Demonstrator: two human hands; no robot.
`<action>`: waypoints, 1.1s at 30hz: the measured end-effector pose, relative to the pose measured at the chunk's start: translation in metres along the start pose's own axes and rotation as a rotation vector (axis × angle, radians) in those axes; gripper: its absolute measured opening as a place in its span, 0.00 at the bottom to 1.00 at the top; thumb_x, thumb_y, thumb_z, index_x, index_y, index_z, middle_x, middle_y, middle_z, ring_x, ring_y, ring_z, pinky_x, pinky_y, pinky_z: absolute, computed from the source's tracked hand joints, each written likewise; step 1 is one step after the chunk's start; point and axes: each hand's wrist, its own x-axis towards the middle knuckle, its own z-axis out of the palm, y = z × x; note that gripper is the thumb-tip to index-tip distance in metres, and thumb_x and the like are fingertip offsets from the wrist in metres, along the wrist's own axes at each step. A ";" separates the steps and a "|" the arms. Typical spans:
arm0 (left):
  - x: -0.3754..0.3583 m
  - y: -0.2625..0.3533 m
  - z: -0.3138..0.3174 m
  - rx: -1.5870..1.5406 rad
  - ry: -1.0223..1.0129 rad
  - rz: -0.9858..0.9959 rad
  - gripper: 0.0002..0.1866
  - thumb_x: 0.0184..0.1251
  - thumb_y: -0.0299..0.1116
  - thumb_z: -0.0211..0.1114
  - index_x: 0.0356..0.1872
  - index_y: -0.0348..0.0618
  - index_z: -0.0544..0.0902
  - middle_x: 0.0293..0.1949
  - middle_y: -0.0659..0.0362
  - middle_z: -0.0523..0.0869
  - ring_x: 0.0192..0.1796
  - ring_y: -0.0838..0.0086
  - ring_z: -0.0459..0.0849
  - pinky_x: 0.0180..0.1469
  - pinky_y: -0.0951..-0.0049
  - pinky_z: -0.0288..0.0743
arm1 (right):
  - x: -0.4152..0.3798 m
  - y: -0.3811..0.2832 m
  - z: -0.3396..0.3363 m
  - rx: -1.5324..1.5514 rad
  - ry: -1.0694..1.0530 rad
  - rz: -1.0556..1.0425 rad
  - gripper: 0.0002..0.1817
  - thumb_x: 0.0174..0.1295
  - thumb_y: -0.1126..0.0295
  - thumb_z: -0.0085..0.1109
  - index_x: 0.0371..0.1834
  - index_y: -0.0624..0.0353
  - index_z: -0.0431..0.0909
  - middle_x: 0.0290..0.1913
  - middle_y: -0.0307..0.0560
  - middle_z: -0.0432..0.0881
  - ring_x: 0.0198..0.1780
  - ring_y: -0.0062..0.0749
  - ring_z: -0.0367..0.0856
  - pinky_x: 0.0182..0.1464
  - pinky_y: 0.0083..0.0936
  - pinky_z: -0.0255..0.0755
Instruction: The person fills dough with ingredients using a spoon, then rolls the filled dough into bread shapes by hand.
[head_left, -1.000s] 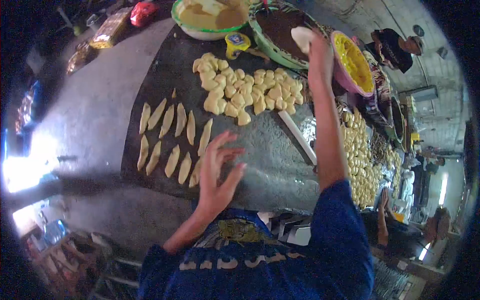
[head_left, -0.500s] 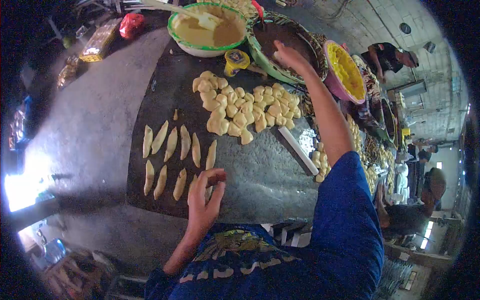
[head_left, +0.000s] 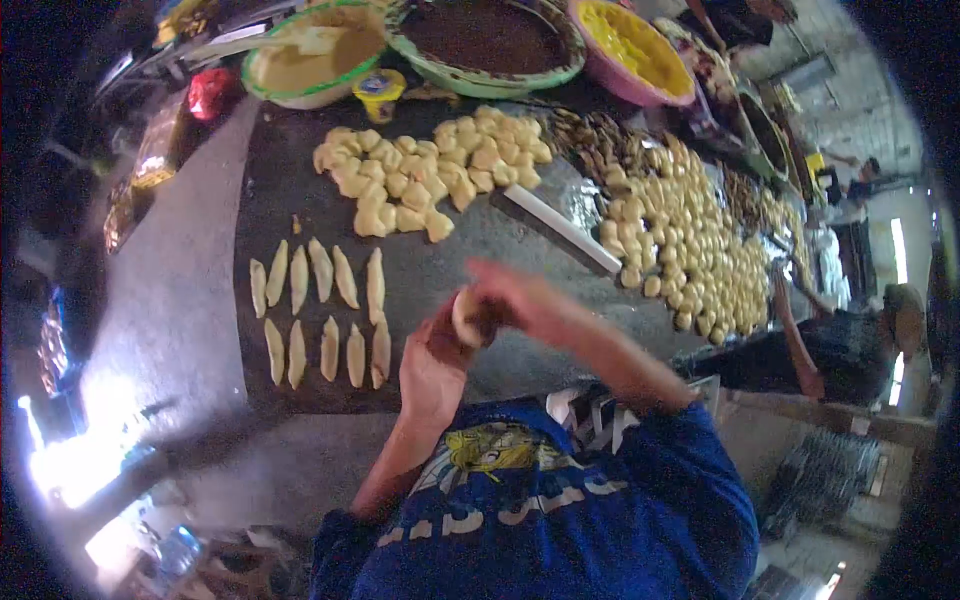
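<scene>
A pale piece of dough (head_left: pixel 465 318) is held between my two hands above the front of the dark work surface. My left hand (head_left: pixel 432 365) is curled around its left side, fingers closed. From the right, my right hand (head_left: pixel 512 298) presses on the same dough; it is blurred, and its fingertips are partly hidden. Left of my hands lie two rows of long, pointed dough rolls (head_left: pixel 329 348). Beyond my hands is a cluster of round dough pieces (head_left: pixel 400 180). A pale bar (head_left: pixel 562 229) lies slanted to their right.
Along the back stand a bowl of brown filling (head_left: pixel 487 85), a green-rimmed bowl of beige mixture (head_left: pixel 330 92), a yellow tub (head_left: pixel 379 92) and a pink basin (head_left: pixel 640 88) with yellow filling. Many dough balls (head_left: pixel 690 230) cover the right side. A co-worker's arm (head_left: pixel 793 335) reaches in there.
My right hand has come back from the bowl of brown filling to my left hand. My left hand has lifted off the dough rolls, and a piece of dough now shows between both hands.
</scene>
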 end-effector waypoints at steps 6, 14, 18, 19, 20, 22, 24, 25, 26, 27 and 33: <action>-0.039 -0.038 -0.024 0.379 0.156 -0.164 0.16 0.76 0.36 0.50 0.52 0.36 0.81 0.47 0.55 0.86 0.49 0.69 0.83 0.53 0.69 0.77 | -0.026 0.114 -0.003 -0.423 0.409 -0.240 0.27 0.76 0.55 0.37 0.37 0.64 0.84 0.33 0.46 0.85 0.37 0.36 0.82 0.47 0.35 0.74; -0.037 -0.045 -0.006 0.898 0.186 0.209 0.12 0.76 0.29 0.55 0.55 0.39 0.81 0.52 0.55 0.84 0.51 0.75 0.80 0.56 0.75 0.73 | -0.051 0.133 -0.038 -0.012 0.270 -0.015 0.19 0.70 0.66 0.43 0.52 0.69 0.78 0.45 0.44 0.84 0.46 0.29 0.80 0.50 0.27 0.73; -0.015 -0.059 -0.020 0.164 0.096 -0.022 0.15 0.78 0.34 0.52 0.59 0.41 0.76 0.56 0.50 0.82 0.56 0.65 0.81 0.59 0.68 0.75 | -0.067 0.098 -0.015 0.292 0.286 -0.044 0.20 0.69 0.68 0.46 0.60 0.67 0.73 0.49 0.45 0.82 0.46 0.29 0.80 0.46 0.30 0.76; -0.013 -0.057 -0.018 0.124 0.123 -0.072 0.16 0.79 0.35 0.50 0.60 0.40 0.75 0.57 0.48 0.81 0.58 0.63 0.81 0.60 0.66 0.75 | -0.072 0.086 -0.008 0.252 0.301 -0.067 0.21 0.68 0.68 0.47 0.62 0.67 0.72 0.50 0.46 0.82 0.45 0.29 0.81 0.45 0.31 0.77; -0.010 -0.055 -0.017 0.084 0.150 -0.124 0.17 0.79 0.37 0.49 0.60 0.39 0.74 0.59 0.47 0.80 0.60 0.60 0.80 0.61 0.64 0.75 | -0.073 0.079 -0.006 0.214 0.316 -0.089 0.23 0.67 0.69 0.49 0.64 0.66 0.70 0.51 0.47 0.81 0.45 0.30 0.81 0.43 0.32 0.78; -0.003 -0.053 -0.011 0.070 0.084 -0.107 0.19 0.80 0.39 0.48 0.60 0.36 0.73 0.60 0.44 0.79 0.62 0.56 0.78 0.62 0.60 0.75 | -0.072 0.079 -0.030 -0.424 0.495 -0.155 0.23 0.66 0.70 0.51 0.64 0.64 0.69 0.50 0.49 0.81 0.43 0.31 0.81 0.41 0.32 0.78; 0.000 -0.047 -0.006 0.026 0.060 -0.109 0.22 0.80 0.41 0.48 0.60 0.33 0.72 0.61 0.42 0.78 0.64 0.53 0.77 0.63 0.57 0.75 | -0.067 0.072 -0.070 -0.964 0.707 -0.329 0.22 0.65 0.71 0.53 0.63 0.61 0.70 0.46 0.49 0.81 0.39 0.33 0.81 0.39 0.32 0.77; 0.000 -0.042 -0.001 -0.010 0.067 -0.117 0.23 0.80 0.42 0.48 0.60 0.31 0.72 0.61 0.41 0.77 0.64 0.52 0.77 0.63 0.56 0.75 | -0.055 0.059 -0.101 -1.072 0.870 -0.371 0.19 0.63 0.72 0.55 0.57 0.60 0.73 0.42 0.51 0.82 0.37 0.35 0.82 0.39 0.33 0.77; 0.001 -0.037 0.002 -0.047 0.075 -0.122 0.24 0.80 0.43 0.48 0.60 0.29 0.71 0.61 0.41 0.76 0.65 0.51 0.76 0.64 0.54 0.75 | -0.043 0.047 -0.132 -1.169 1.044 -0.396 0.16 0.61 0.74 0.56 0.52 0.59 0.76 0.39 0.52 0.82 0.35 0.38 0.82 0.39 0.33 0.77; 0.002 -0.031 0.005 -0.051 0.075 -0.138 0.23 0.79 0.41 0.48 0.60 0.29 0.71 0.62 0.40 0.76 0.65 0.49 0.76 0.65 0.53 0.75 | -0.044 0.008 -0.152 -1.235 1.057 -0.238 0.14 0.57 0.77 0.56 0.47 0.60 0.78 0.42 0.55 0.82 0.38 0.49 0.84 0.41 0.38 0.77; -0.003 -0.002 0.019 0.070 0.062 -0.142 0.19 0.73 0.29 0.47 0.60 0.28 0.69 0.63 0.39 0.75 0.66 0.44 0.74 0.65 0.48 0.75 | -0.004 -0.018 -0.294 -1.659 1.092 -0.518 0.12 0.52 0.77 0.57 0.41 0.62 0.79 0.47 0.57 0.81 0.48 0.59 0.80 0.49 0.46 0.76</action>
